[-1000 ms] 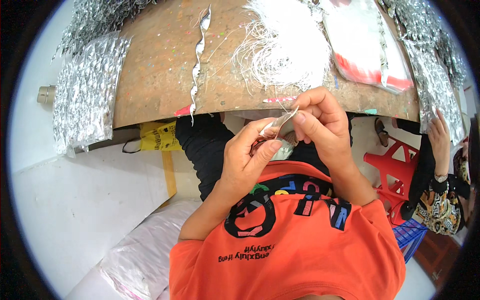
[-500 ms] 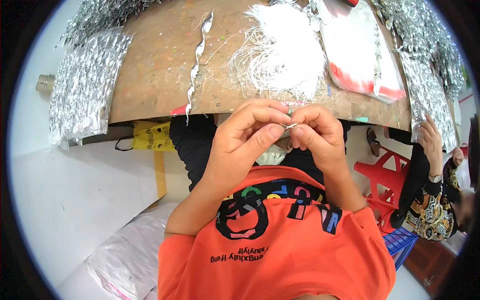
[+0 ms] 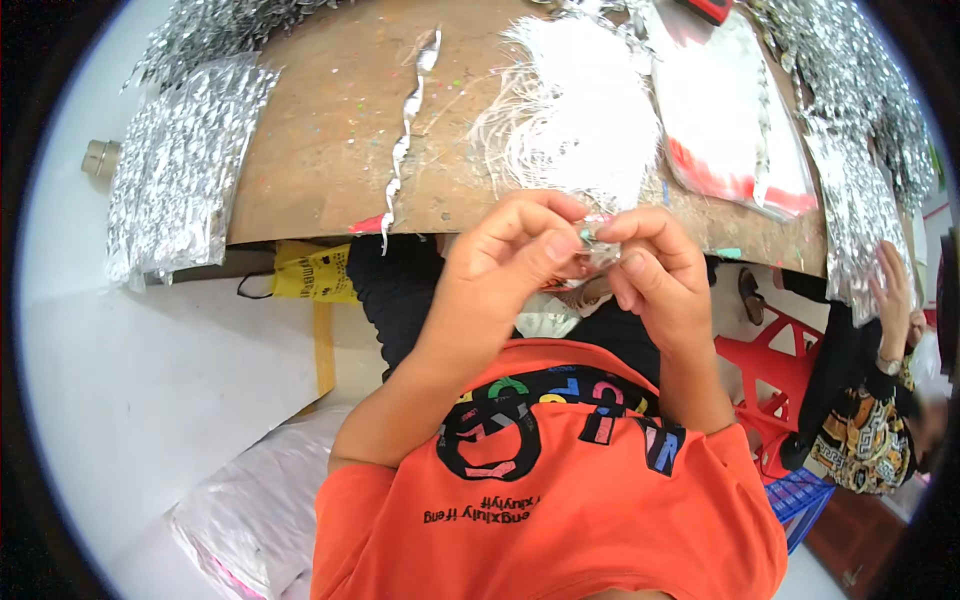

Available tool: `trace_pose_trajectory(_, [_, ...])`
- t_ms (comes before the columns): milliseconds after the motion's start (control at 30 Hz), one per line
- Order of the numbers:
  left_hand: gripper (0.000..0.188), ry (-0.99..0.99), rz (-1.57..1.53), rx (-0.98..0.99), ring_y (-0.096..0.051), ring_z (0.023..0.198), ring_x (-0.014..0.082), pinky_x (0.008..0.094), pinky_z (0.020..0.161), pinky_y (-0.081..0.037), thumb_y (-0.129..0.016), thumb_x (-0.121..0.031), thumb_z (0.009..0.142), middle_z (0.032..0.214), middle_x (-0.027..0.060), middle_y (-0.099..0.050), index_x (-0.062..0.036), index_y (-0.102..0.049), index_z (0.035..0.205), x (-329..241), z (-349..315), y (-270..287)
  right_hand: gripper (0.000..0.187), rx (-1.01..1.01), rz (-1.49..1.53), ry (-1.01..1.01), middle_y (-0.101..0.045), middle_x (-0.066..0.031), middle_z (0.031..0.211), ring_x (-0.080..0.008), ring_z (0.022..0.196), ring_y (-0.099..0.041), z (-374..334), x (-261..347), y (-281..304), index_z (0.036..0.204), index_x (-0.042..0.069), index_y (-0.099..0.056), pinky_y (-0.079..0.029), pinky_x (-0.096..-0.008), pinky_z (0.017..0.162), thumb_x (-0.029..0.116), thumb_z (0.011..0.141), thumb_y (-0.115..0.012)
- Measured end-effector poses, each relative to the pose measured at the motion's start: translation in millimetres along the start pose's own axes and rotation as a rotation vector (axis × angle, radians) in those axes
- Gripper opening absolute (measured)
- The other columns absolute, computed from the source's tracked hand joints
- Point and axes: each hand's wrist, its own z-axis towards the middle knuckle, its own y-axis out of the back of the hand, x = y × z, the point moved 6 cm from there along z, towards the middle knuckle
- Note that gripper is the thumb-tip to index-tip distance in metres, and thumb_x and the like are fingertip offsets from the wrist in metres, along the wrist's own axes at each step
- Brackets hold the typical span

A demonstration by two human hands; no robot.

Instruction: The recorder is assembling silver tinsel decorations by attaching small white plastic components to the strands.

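The left hand point(image 3: 510, 260) and right hand point(image 3: 655, 265) meet over the lap, just in front of the worktop point(image 3: 320, 150), with a small clear piece point(image 3: 602, 256) between them. The right thumb and index finger appear to be pinching it. The left fingers curl in at its 9 o'clock side, the thumb very near it; blur hides whether they are pressed together on it.

The piece is in the fingers and not set down, so its handling looks unfinished; how many are complete cannot be told. Taking the piece as the centre of the clock, a twisted silver strip point(image 3: 405, 130) lies alone at 10 o'clock, above a red scrap point(image 3: 366, 226). A thick heap of white string point(image 3: 585, 110) at 12 suggests plenty of material left. Silver bundles, gathered in quantity at 10 o'clock point(image 3: 225, 35) and 2 o'clock, look like strips already sorted.

As for containers, a clear bag point(image 3: 720, 110) with a red band lies between 1 and 2, another strip point(image 3: 763, 140) along it; its white contents are unclear. Between 9 and 10, a clear pack point(image 3: 180, 175) seems to hold rows of silver strips. A yellow bag point(image 3: 310, 272) hangs at 9, below the worktop's edge, and a pale sack point(image 3: 260, 510) sits near 8; neither shows what is inside. A co-worker's hand point(image 3: 890, 295) is just past 3, at a silver sheet point(image 3: 850, 220).
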Motion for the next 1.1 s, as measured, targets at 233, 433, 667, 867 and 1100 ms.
trace_pose_trajectory(233, [0.008,-0.463,0.638,0.058,-0.053,0.094,0.0176,0.0292,0.084,-0.041,-0.057,-0.010,0.085,0.105,0.0103,-0.053,-0.0017,-0.058,0.085,-16,5,-21,0.016,-0.029,-0.196,-0.038,-0.052,0.0010,0.067,-0.0028,0.052,-0.043,-12,-11,12,0.100,0.001,-0.059,-0.031,-0.0166,0.046,0.004,0.086,-0.051])
trace_pose_trajectory(433, [0.014,-0.297,0.584,0.043,-0.054,0.091,0.0173,0.0307,0.079,-0.044,-0.058,-0.009,0.084,0.100,0.0103,-0.055,-0.0009,-0.056,0.094,8,14,-21,0.008,-0.164,-0.036,0.034,-0.056,-0.0026,0.074,-0.0056,0.050,-0.043,-11,-7,33,0.091,0.000,-0.057,-0.033,-0.0177,0.044,0.005,0.086,-0.053])
trace_pose_trajectory(667, [0.019,0.107,0.363,0.182,-0.060,0.080,0.0118,0.0254,0.073,-0.049,-0.053,-0.003,0.087,0.093,0.0071,-0.060,0.0020,-0.051,0.105,11,10,-7,0.010,-0.077,0.151,-0.060,-0.050,-0.0018,0.066,-0.0067,0.048,-0.040,-4,-13,26,0.091,0.002,-0.054,-0.030,-0.0193,0.042,0.011,0.089,-0.051])
trace_pose_trajectory(867, [0.020,0.112,0.669,0.145,-0.059,0.084,0.0100,0.0224,0.076,-0.045,-0.052,-0.004,0.088,0.090,0.0073,-0.063,0.0021,-0.049,0.107,9,-2,11,0.013,0.022,0.286,-0.169,-0.055,-0.0059,0.069,-0.0117,0.054,-0.049,2,-34,21,0.093,0.004,-0.053,-0.039,-0.0218,0.050,0.016,0.091,-0.050])
trace_pose_trajectory(1100, [0.024,0.215,0.677,0.111,-0.060,0.084,0.0101,0.0230,0.077,-0.045,-0.054,-0.006,0.087,0.091,0.0070,-0.063,0.0027,-0.050,0.110,23,-21,41,0.013,-0.027,0.443,-0.253,-0.060,-0.0082,0.072,-0.0138,0.059,-0.054,-7,-53,36,0.093,0.005,-0.053,-0.042,-0.0230,0.058,0.017,0.091,-0.049])
